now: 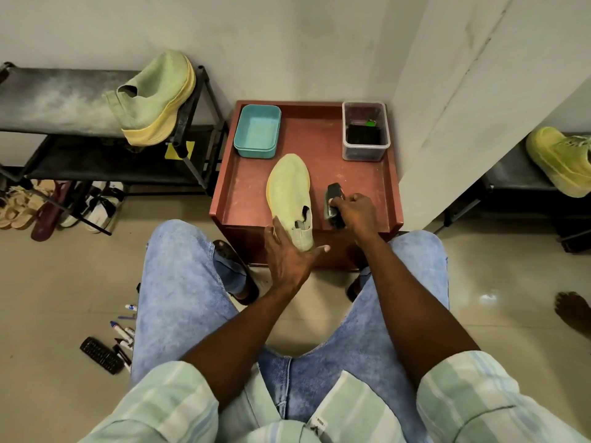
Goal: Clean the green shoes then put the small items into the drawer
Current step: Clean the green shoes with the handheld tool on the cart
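I have the pale green knit slip-on shoe [290, 199] lying on the red-brown wooden surface [319, 145] straight ahead of me, between my knees. Its long axis runs away from me: the heel sticks out over the near edge of the surface and the toe points toward the wall. My left hand [287, 257] is at that heel, fingers spread and fairly straight, cupping it from below and from the left without wrapping round it. My right hand [355, 212] is just to the right of the shoe, apart from it, with the fingers curled round a dark grey shoe brush [334, 204] that lies roughly parallel to the shoe.

So the brush is on the right flank of the shoe and the steadying hand is at its near end. I judge the next move to be a short sideways carry of the brush leftward onto the upper, then strokes along the shoe's length, heel toward toe, while my left hand keeps the heel from sliding.

Beyond the shoe's toe, a teal plastic tray [257, 131] sits to the left and a clear plastic box with dark contents [365, 131] to the right. The second green shoe [153, 97] is well off to the left on a black shoe rack [48, 100], and the small pens and markers [123, 334] lie on the floor by my left leg.
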`<state>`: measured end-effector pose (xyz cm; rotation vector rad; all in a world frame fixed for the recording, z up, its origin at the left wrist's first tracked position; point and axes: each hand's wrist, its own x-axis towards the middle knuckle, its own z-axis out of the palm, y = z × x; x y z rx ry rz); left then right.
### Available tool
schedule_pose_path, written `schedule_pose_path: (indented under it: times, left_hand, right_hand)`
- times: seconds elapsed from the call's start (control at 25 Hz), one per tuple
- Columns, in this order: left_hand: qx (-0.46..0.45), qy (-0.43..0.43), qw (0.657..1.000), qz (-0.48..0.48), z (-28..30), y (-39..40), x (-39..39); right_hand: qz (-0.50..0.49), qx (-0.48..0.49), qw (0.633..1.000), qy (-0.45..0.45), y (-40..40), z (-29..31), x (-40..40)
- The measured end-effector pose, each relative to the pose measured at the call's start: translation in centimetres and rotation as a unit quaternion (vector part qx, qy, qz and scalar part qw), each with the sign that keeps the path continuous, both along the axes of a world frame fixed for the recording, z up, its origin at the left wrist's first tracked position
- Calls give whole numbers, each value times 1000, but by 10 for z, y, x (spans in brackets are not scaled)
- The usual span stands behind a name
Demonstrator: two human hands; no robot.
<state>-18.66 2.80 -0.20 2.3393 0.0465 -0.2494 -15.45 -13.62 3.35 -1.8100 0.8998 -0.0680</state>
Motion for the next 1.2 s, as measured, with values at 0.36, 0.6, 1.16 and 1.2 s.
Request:
schedule_pose_path:
  times: [0.36,0.6,1.16,1.2]
  left_hand:
    - [-136,-12,979,148,6,2,15]
    - [-364,62,914,170,50,39,32]
    - [-419,-196,855,235,191,223,180]
    - [-405,-197,858,247,188,238,198]
  right_hand:
    - [35,-116,992,-22,17,3,-8]
    - [6,-108,990,-95,47,18,1]
    - [64,-74,974,-203,155,96,109]
    - [68,-72,974,-203,161,99,118]
